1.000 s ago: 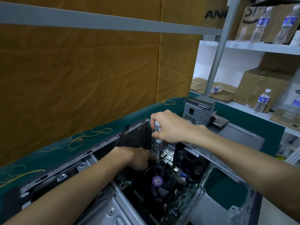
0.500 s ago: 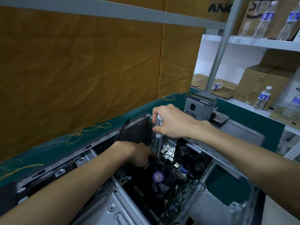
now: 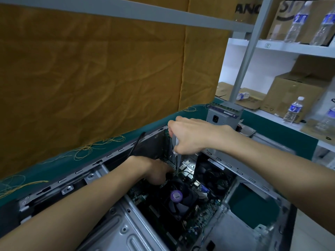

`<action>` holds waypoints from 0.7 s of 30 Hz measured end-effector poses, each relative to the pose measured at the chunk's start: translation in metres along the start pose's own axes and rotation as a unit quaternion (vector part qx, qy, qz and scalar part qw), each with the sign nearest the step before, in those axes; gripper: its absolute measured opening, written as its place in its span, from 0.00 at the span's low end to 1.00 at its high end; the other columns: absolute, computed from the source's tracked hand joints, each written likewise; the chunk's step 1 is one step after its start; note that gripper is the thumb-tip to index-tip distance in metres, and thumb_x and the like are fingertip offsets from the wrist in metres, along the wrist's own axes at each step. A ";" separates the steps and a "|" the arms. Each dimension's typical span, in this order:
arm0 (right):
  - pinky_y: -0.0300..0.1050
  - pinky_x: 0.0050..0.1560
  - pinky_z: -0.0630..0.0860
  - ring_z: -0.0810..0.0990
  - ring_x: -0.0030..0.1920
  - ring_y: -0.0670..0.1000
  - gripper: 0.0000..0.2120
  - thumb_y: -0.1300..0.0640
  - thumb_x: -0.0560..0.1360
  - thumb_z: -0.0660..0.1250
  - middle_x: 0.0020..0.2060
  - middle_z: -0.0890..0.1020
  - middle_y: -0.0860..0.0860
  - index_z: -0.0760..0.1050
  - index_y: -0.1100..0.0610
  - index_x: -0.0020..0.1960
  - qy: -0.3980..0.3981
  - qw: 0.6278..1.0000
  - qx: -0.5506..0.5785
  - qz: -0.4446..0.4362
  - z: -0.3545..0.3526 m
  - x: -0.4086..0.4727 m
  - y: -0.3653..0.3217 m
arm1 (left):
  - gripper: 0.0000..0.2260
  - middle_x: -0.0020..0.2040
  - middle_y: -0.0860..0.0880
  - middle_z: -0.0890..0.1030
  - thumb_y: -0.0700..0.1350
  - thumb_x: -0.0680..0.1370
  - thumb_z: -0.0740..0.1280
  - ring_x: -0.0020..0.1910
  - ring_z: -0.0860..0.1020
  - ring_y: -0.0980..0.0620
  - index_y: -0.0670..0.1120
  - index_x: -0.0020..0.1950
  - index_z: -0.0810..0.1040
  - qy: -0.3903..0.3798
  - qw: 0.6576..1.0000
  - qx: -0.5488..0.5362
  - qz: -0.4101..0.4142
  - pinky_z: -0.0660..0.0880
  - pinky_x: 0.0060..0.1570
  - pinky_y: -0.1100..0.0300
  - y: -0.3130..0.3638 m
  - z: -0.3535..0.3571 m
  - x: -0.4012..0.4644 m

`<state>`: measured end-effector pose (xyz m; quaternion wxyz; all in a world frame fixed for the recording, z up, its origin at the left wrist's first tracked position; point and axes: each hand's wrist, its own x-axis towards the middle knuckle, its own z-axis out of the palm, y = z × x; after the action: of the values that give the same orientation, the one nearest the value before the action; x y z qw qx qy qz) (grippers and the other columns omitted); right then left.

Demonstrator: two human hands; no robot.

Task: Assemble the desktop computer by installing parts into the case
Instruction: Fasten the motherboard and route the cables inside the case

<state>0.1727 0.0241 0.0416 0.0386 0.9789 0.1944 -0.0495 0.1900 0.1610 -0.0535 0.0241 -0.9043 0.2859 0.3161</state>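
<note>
Where fan (image 3: pixel 178 198) sits: case (image 3: pixel 116 230), hands (image 3: pixel 190 136) inside.

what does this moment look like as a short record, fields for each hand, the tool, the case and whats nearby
right hand: right hand grips the screwdriver handle from above
tool: shaft upright, pointing down into the case; tip hidden
left hand: left hand reaches down inside by the shaft's lower end; fingers hidden, so what they hold cannot be told
case: computer case lies open side up on the green cloth
inside: cpu fan with purple sticker, on the motherboard
nearby: power supply standing behind the case
</note>
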 end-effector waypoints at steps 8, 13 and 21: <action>0.49 0.36 0.66 0.74 0.40 0.58 0.15 0.46 0.82 0.62 0.42 0.75 0.52 0.74 0.58 0.56 -0.002 0.991 -0.132 -0.022 -0.009 0.004 -0.004 | 0.28 0.81 0.47 0.61 0.40 0.82 0.57 0.75 0.61 0.42 0.56 0.82 0.60 0.046 0.996 0.074 0.026 0.62 0.74 0.46 0.001 0.002 0.008; 0.46 0.31 0.66 0.74 0.35 0.52 0.08 0.53 0.78 0.65 0.39 0.75 0.52 0.72 0.57 0.52 -0.043 0.995 -0.080 -0.029 -0.013 0.003 0.003 | 0.28 0.83 0.52 0.56 0.40 0.82 0.56 0.75 0.59 0.43 0.55 0.82 0.59 0.045 0.990 0.125 0.045 0.58 0.75 0.45 -0.004 0.002 0.010; 0.49 0.35 0.68 0.75 0.37 0.54 0.12 0.52 0.79 0.67 0.41 0.75 0.50 0.65 0.55 0.55 0.008 0.990 -0.115 -0.076 -0.012 0.004 0.002 | 0.30 0.83 0.52 0.55 0.38 0.82 0.57 0.75 0.59 0.43 0.54 0.83 0.57 0.043 0.988 0.143 0.044 0.57 0.76 0.44 -0.003 0.002 0.010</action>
<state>0.1783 0.0250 0.0531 0.1455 0.9506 0.2732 -0.0219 0.1969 0.1588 -0.0615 0.1270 -0.8907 0.3686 0.2338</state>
